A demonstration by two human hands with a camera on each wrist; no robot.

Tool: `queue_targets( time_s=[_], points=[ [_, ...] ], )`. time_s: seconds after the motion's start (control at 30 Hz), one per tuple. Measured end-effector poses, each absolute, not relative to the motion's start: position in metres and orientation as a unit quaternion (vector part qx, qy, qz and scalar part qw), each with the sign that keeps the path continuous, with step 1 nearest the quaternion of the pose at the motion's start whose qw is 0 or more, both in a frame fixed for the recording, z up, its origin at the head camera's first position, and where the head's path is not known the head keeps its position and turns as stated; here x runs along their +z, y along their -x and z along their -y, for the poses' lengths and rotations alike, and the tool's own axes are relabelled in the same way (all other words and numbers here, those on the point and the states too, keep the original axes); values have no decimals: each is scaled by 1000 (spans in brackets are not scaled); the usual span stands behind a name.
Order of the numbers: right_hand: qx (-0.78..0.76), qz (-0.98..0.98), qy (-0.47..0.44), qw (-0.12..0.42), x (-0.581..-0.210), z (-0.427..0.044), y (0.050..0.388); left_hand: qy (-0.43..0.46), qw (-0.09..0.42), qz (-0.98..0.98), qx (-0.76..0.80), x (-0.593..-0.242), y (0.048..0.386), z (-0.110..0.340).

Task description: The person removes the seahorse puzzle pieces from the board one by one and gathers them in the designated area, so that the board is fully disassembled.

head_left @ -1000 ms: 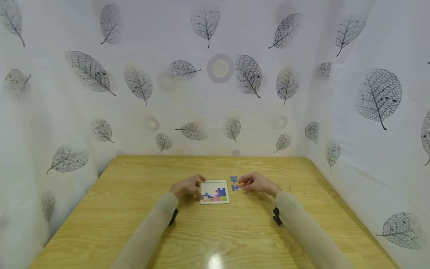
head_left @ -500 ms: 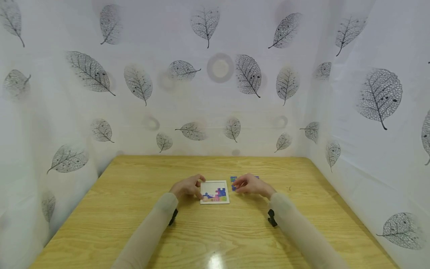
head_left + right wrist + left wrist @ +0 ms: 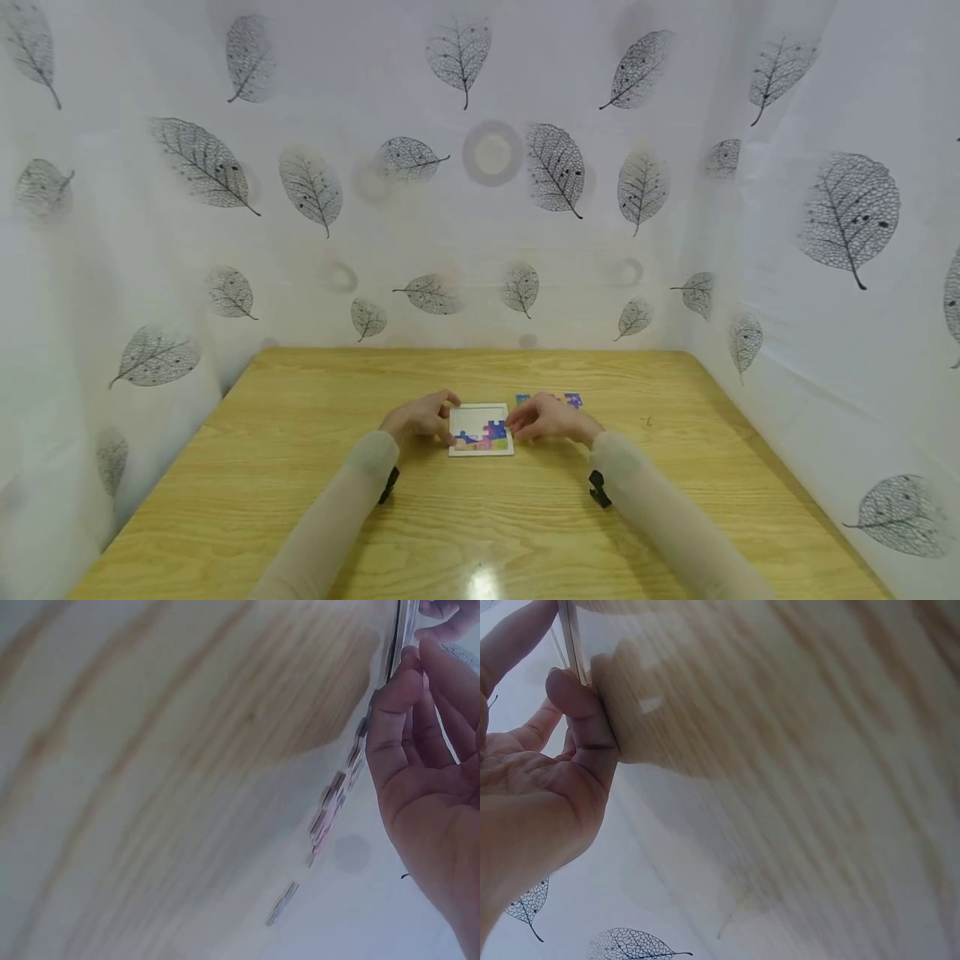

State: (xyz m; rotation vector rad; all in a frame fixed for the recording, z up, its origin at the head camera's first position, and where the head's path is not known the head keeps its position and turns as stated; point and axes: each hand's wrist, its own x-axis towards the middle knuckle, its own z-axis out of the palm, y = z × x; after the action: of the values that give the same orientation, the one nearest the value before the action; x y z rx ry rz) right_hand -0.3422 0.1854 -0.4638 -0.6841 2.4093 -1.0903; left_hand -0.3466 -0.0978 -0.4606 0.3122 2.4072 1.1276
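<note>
A square white puzzle tray (image 3: 481, 454) lies on the wooden table, its lower part filled with blue, pink and green jigsaw pieces (image 3: 495, 432). My left hand (image 3: 420, 417) holds the tray's left side, index finger near the far corner and thumb lower down; the left wrist view shows that thumb (image 3: 581, 705) against the edge. At the tray's right edge is my right hand (image 3: 551, 418), thumb and fingertips brought together as if pinching a puzzle piece, which the fingers mostly hide. In the right wrist view, the right thumb (image 3: 397, 694) meets the fingers beside the tray.
Loose puzzle pieces lie beyond my right hand, among them a blue one (image 3: 573, 400) and a partly covered one (image 3: 522, 399). In the right wrist view, loose pieces (image 3: 326, 810) appear edge-on. A leaf-patterned white curtain (image 3: 480, 208) encloses the table (image 3: 480, 517).
My right hand has moved left from over the loose pieces to the tray's right edge. More of the far loose pieces show behind it. The left hand stays on the tray.
</note>
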Motion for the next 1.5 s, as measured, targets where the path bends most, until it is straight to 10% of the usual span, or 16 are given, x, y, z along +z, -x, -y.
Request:
queue_targets(
  time_s=[1.5],
  points=[
    [-318, -877, 297, 202, -460, -145, 346, -127, 225, -884, 390, -459, 348, 99]
  ],
)
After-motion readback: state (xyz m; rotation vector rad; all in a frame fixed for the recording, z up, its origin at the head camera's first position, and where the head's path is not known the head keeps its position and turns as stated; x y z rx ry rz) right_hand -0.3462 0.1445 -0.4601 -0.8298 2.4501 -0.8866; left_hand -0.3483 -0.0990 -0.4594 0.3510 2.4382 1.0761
